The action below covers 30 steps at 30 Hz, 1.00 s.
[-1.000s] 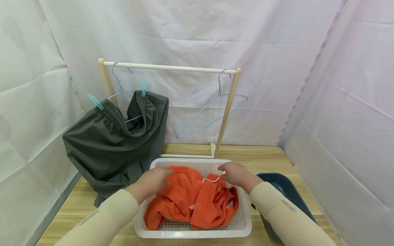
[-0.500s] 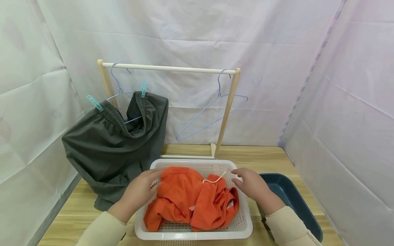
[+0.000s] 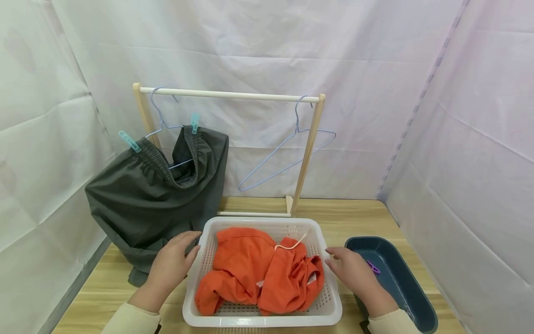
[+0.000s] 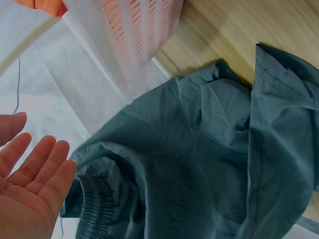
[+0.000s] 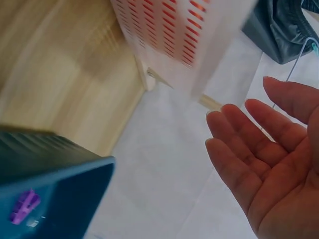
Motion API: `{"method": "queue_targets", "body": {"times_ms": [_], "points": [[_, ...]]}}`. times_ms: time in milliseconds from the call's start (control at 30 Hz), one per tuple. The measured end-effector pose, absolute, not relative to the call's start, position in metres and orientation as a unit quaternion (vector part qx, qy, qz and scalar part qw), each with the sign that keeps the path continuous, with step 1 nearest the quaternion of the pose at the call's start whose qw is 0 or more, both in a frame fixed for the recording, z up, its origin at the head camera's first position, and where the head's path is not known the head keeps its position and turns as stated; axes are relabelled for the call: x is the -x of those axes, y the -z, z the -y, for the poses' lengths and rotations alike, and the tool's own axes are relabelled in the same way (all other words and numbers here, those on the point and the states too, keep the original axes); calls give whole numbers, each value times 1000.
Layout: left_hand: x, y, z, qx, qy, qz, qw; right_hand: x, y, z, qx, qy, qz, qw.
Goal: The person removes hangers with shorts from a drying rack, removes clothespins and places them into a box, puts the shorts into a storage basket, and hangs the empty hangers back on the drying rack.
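Observation:
A crumpled orange garment (image 3: 246, 260) with a white drawstring (image 3: 292, 246) lies inside a white plastic basket (image 3: 260, 321). My left hand (image 3: 171, 264) is at the basket's left side, fingers extended and holding nothing. On the opposite side, my right hand (image 3: 352, 273) is beside the right rim, its fingers loosely bent around nothing. Both wrist views show bare palms near the basket's outer walls; whether a fingertip touches the rim I cannot tell. Dark grey trousers (image 3: 167, 208) with an elastic waist hang behind my left hand.
A wooden rack (image 3: 233, 95) stands behind the basket, with a bare blue hanger (image 3: 271, 155) at its right end. Two teal clothespins (image 3: 195, 123) clip the trousers to another hanger. At right, a dark blue tray (image 3: 406, 283) contains a purple clothespin (image 3: 372, 267).
Both hands have drawn back from over the orange garment and moved outward to the basket's two sides. The drawstring's free end now lies toward the upper right, out of my right hand.

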<state>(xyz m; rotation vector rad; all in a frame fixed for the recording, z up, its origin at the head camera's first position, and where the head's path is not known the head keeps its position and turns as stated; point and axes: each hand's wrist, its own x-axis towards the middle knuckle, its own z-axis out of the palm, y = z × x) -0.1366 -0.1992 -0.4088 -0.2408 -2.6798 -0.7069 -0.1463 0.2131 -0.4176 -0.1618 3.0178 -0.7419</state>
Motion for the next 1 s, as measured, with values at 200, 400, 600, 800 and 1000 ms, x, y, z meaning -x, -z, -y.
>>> {"method": "queue_targets", "body": {"times_ms": [200,400,600,800,1000], "points": [[135,409,206,61,263,944,189,140,429,-217,29,245,-969,27],[134,405,213,57,267,938,215,137,435,-219,13,253,-966,46],[134,404,219,58,264,933,239,137,440,-219,-1,263,-963,62],[134,402,226,52,256,934,244,137,446,-218,-15,285,-956,70],[131,401,232,42,253,935,246,136,451,-218,-26,312,-947,77]]}}
